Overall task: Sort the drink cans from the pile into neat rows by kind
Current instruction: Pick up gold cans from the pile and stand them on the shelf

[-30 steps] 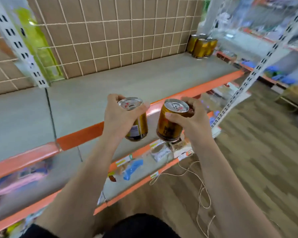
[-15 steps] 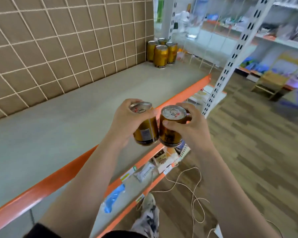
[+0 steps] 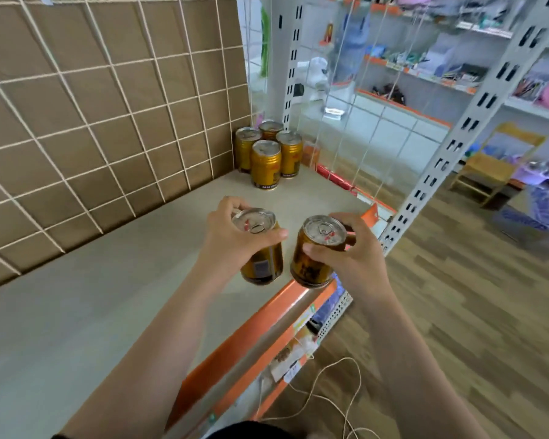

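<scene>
Now the left hand [image 3: 232, 245] curls round the top of one gold can, the left can [image 3: 262, 264], above the shelf [image 3: 108, 296]. The right hand [image 3: 349, 264] grips the right can [image 3: 311, 264] just beside it, over the shelf's near edge. Four more cans [image 3: 266, 163] stand together in the far corner.

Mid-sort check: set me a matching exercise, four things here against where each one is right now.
Things:
1. left can
2. right can
3. four standing cans
4. white string

Places:
A. loose on the wood floor
B. far corner of the shelf
C. held, nearer the grid wall
D. held, farther from that wall

Pairs: 1-C, 2-D, 3-B, 4-A
</scene>
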Available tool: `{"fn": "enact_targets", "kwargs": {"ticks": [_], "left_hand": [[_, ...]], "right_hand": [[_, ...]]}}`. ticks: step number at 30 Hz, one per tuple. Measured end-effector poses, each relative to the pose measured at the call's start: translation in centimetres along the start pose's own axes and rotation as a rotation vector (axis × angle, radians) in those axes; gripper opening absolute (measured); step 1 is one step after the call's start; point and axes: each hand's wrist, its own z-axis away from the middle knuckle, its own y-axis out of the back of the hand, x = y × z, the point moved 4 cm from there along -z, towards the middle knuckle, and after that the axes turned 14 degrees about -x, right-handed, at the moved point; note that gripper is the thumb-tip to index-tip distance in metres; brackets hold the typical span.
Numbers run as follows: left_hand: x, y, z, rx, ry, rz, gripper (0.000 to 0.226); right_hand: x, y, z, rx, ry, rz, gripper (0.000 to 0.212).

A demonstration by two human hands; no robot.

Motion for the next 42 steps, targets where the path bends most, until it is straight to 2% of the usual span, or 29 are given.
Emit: {"fn": "enact_targets", "kwargs": {"ticks": [6,9,12,17,23,27,31,33,36,38,40,42], "left_hand": [[0.5,-0.9,-5.2,0.052,0.015,-0.131,0.047],[0.8,-1.6,-7.1,0.103,0.019,-0.176,0.059],[1.7,-2.5,-9.1,0.165,0.037,-0.182,0.067],[2.5,-3.6,-12.0,0.224,0.052,-0.209,0.065],[1.0,-5.0,-13.6,0.164,0.09,-0.149,0.079],[0.1,-5.1,-13.3,0.239,0.08,-0.104,0.072],[-0.4,-4.3,-12.5,0.285,0.112,-0.193,0.067],[-0.7,-3.9,-12.0,0.298,0.147,-0.141,0.06],[-0.9,-3.2,-11.2,0.287,0.101,0.038,0.044],[-0.7,-3.2,-10.7,0.263,0.051,0.108,0.041],[-0.7,-3.9,-10.9,0.282,0.083,0.078,0.054],[-0.8,-4.9,-11.8,0.381,0.167,-0.063,0.072]], "right_hand": [[0.7,2.6,-7.2,-0.059,0.015,0.01,0.051],[1.3,3.7,-11.0,-0.114,0.016,0.011,0.052],[1.8,4.6,-14.9,-0.181,0.011,0.061,0.063],[2.7,5.7,-19.7,-0.328,0.086,0.151,0.06],[3.4,5.5,-22.2,-0.434,0.125,0.156,0.07],[3.4,5.0,-22.8,-0.504,0.137,0.131,0.068],[3.0,5.0,-23.0,-0.601,0.174,0.165,0.065],[2.9,5.2,-23.2,-0.632,0.192,0.201,0.064],[3.2,5.1,-23.2,-0.632,0.201,0.247,0.066],[3.4,4.9,-23.1,-0.594,0.202,0.26,0.066],[3.6,4.7,-23.0,-0.541,0.195,0.263,0.067],[3.5,4.6,-23.0,-0.484,0.197,0.286,0.065]]}}
